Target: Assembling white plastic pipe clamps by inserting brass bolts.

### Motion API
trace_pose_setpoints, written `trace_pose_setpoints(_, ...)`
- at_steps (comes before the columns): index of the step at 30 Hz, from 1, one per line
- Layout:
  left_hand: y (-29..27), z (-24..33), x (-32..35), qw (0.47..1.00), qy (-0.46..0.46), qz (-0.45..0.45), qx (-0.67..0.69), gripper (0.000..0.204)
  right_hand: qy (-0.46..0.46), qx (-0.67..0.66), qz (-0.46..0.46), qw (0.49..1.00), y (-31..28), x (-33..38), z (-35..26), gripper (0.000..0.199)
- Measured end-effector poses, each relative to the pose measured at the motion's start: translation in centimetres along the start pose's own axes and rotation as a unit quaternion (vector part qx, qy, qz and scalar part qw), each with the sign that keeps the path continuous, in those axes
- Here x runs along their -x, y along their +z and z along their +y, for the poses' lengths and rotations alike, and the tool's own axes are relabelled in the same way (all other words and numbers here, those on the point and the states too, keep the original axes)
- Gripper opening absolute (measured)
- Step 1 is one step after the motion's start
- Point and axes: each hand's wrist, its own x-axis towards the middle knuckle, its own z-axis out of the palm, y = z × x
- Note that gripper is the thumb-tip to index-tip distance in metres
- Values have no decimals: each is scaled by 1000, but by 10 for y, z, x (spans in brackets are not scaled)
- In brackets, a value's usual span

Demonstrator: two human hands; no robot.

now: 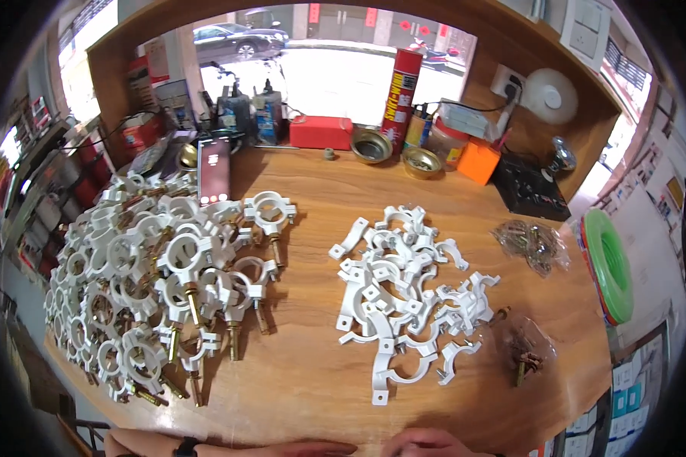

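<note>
My left hand (316,448) lies low at the table's near edge, its fingers stretched toward the right, partly cut off by the picture's lower rim. Beside it, my right hand (427,439) shows mostly its back and bent knuckles; its fingertips are hidden. Nothing can be seen in either hand. Just beyond them lies a loose heap of white half-ring pipe clamp pieces (379,346), some with small screws. To the left rises a big pile of joined white pipe clamps (183,255), many with brass-coloured bolts.
A phone (214,171) stands against the left pile. Clear bags of bolts (532,242) and brass-coloured anchors (524,354) lie at right. Along the back stand a red box (320,132), metal bowls (371,146), a red spray can (402,99) and an orange box (478,161). Green hose (608,263) hangs at right.
</note>
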Motion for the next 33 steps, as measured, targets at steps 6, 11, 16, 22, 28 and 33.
trace_pose_setpoints(6,-2,0,-1,999,12,4,-34,53,-277,160,-45,946,-2,22,-18,14)
trace_pose_setpoints(11,-1,-2,0,999,19,5,-31,53,-291,180,-47,938,2,8,-19,13)
trace_pose_setpoints(16,1,-2,0,999,30,1,-40,53,-287,188,-50,938,9,2,-23,12)
trace_pose_setpoints(22,2,-2,2,997,27,19,-66,54,-286,184,-52,939,10,0,-25,11)
trace_pose_setpoints(28,4,-1,3,995,28,24,-87,55,-289,192,-51,936,14,-3,-25,10)
trace_pose_setpoints(33,2,-4,1,996,35,18,-80,53,-289,189,-51,937,16,-1,-26,9)
